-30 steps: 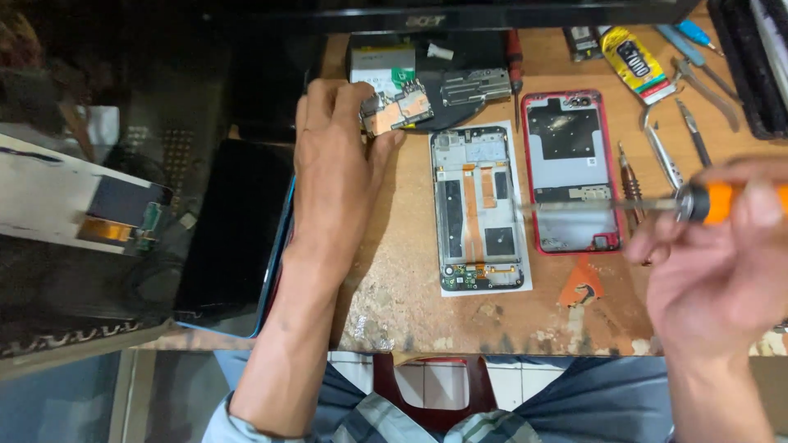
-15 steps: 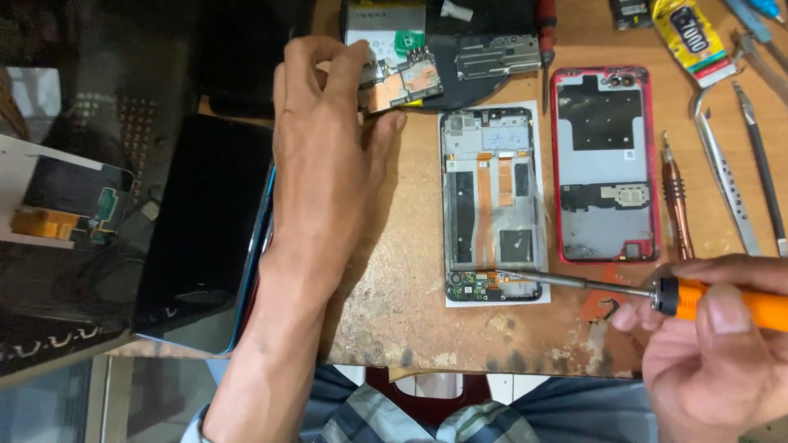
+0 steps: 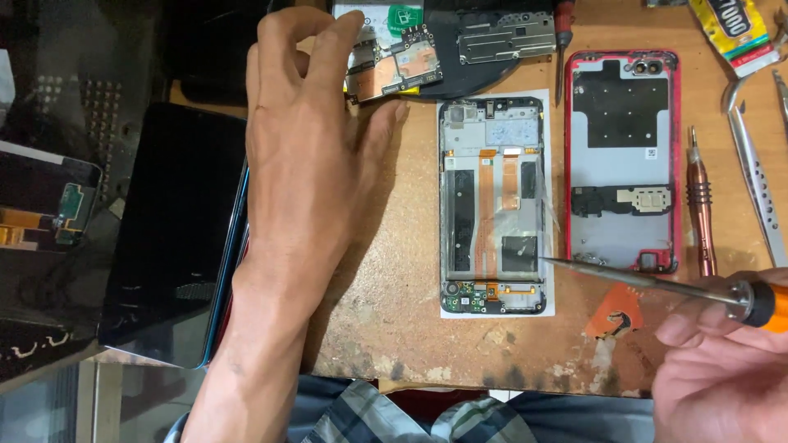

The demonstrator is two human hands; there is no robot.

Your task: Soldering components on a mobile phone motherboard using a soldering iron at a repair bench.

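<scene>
I'm looking down on a worn, scuffed wooden table point(image 3: 394, 328), its front edge chipped; a dark glass surface point(image 3: 49, 82) sits at left, evenly lit from overhead.

1. I'm at a phone-repair workbench: a scarred wooden benchtop point(image 3: 394, 328).
2. An opened phone frame point(image 3: 492, 205), a red back cover point(image 3: 621, 156) and a loose circuit board point(image 3: 394, 70) lie out.
3. Tweezers point(image 3: 755, 184), a precision screwdriver point(image 3: 700, 205) and a glue tube point(image 3: 735, 29) sit alongside.

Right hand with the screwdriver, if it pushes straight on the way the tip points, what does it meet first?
Probably the opened phone frame: the screwdriver in the right hand points left at its lower right edge, though its height above is unclear.
</scene>
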